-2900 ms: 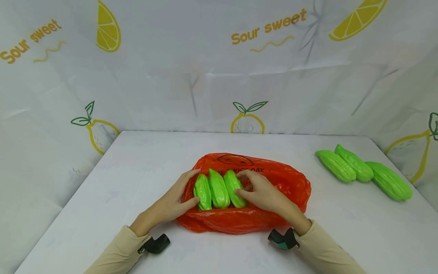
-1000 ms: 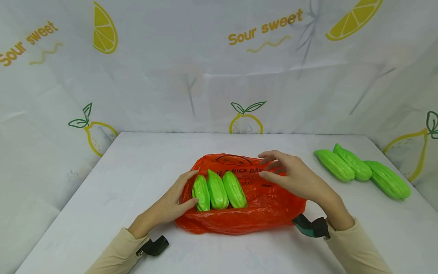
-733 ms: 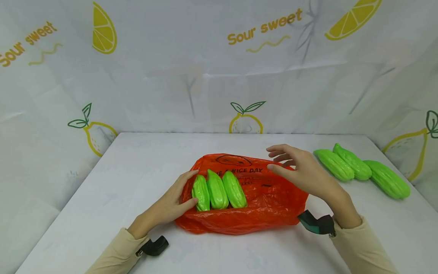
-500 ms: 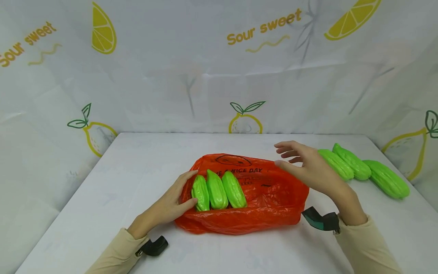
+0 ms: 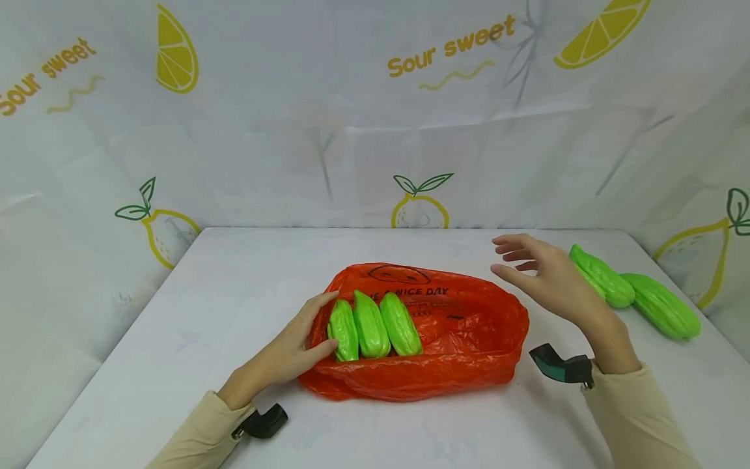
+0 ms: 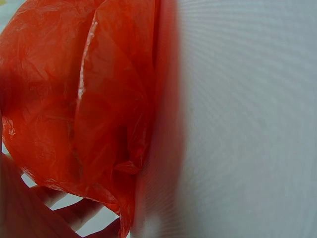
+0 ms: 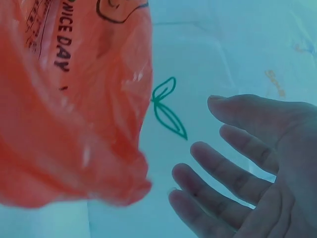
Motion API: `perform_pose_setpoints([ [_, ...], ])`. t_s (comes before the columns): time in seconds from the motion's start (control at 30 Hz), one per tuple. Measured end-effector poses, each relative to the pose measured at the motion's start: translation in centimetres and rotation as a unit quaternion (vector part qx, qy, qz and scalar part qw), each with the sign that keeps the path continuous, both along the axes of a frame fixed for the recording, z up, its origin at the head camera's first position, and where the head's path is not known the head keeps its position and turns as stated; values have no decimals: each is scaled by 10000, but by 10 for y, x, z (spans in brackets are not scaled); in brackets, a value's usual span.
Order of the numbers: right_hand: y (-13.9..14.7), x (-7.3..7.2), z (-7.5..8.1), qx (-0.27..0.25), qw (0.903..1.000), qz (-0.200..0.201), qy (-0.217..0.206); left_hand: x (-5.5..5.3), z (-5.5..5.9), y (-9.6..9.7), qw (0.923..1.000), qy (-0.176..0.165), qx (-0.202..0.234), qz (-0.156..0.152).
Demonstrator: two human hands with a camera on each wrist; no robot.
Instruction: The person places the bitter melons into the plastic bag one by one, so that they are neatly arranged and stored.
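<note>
In the head view a red plastic bag (image 5: 469, 312) lies with its mouth spread upward. Three bright green ribbed gourds lie side by side within: a left one (image 5: 344, 331), a middle one (image 5: 372, 326) and a right one (image 5: 401, 324). My left hand (image 5: 290, 345) rests against the bag's left end, thumb and fingers spread wide around it; the left wrist view shows fingers (image 6: 74, 213) partly behind the red plastic. Nothing is in my right hand (image 5: 547, 273), raised off the bag's right end with fingers loosely bent. The right wrist view confirms the gap between the bag (image 7: 99, 124) and the fingertips.
More green gourds lie at the back right: one far right (image 5: 662, 306) and another (image 5: 606, 277) beside it. A third one is mostly hidden behind my right hand. The white table (image 5: 252, 260) meets a lemon-printed cloth (image 5: 328, 117) at the back.
My right hand has drawn away from the rightmost gourd in the bag and moved right and upward toward the loose gourds. The left hand has stayed in place.
</note>
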State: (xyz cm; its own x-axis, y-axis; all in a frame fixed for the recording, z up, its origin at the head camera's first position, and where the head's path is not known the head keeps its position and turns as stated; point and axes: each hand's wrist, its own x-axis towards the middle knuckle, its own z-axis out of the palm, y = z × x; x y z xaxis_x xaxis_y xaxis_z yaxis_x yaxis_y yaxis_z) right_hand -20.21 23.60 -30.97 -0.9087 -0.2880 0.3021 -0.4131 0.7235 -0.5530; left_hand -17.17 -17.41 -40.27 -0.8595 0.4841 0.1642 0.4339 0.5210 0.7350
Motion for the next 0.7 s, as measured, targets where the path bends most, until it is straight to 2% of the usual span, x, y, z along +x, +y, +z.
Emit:
perform_pose_setpoints([
  [0.7,34,-17,-20,222,9990,-371,-103,0,1,0,10000,-19,-7,0],
])
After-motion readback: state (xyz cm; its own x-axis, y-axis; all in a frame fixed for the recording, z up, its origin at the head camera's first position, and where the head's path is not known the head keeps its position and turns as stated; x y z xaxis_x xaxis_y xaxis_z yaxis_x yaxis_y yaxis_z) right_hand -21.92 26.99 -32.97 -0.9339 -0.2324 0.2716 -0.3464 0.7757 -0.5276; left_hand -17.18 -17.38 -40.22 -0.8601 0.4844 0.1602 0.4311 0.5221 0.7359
